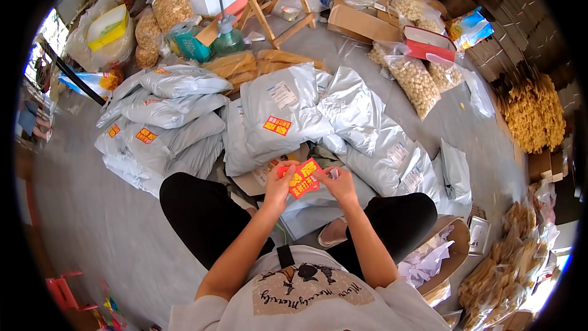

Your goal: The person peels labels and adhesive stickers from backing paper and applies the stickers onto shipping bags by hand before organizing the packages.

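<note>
I see the sticker [299,181] tilted above the nearest bag [306,216]; left hand [277,185] pinches its left edge, right hand [339,185] seemingly clamped on its right.

The red sticker [299,179] just below frame centre is bearing yellow Chinese characters, its lower line ending in "打开"; the larger upper characters are appearing unclear. The shirt [312,294] at bottom centre is displaying "Merrily" in curved black script. White shipping labels [282,95] on gray parcels [257,99], centre and right of centre, are carrying illegibly small print.
</note>
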A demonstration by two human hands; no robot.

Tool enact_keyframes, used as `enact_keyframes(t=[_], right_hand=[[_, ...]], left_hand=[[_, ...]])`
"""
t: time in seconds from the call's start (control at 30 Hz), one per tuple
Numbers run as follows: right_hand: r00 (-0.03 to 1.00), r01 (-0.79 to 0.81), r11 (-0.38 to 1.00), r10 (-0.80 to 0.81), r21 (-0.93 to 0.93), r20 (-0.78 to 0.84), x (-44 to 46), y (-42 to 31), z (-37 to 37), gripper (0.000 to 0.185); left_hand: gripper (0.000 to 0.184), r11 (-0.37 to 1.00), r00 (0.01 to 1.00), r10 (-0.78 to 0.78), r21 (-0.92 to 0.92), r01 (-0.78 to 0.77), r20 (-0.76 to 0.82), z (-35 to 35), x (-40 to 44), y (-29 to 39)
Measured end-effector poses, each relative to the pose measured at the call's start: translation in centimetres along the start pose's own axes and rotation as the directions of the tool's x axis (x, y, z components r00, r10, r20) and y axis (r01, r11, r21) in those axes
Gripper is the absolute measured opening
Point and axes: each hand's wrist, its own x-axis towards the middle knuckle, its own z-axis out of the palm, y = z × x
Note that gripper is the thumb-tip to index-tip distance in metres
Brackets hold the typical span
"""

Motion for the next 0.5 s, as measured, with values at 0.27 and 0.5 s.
enact_keyframes(t=[0.27, 0.5], right_hand=[[0.988, 0.106, 0.963, -0.075, 0.249, -0.132, -0.5, 0.5, -0.3, 0.016], [0.997, 0.081, 0.977, -0.079, 0.196, -0.020, -0.5, -0.2, -0.9, 0.017]], left_hand=[[0.024, 0.982, 1.000, -0.007, -0.188, 0.011, 0.021, -1.1, 0.6, 0.9], [0.024, 0.942, 0.957, -0.247, -0.193, 0.273, 0.150, -0.4, 0.0, 2.2]])
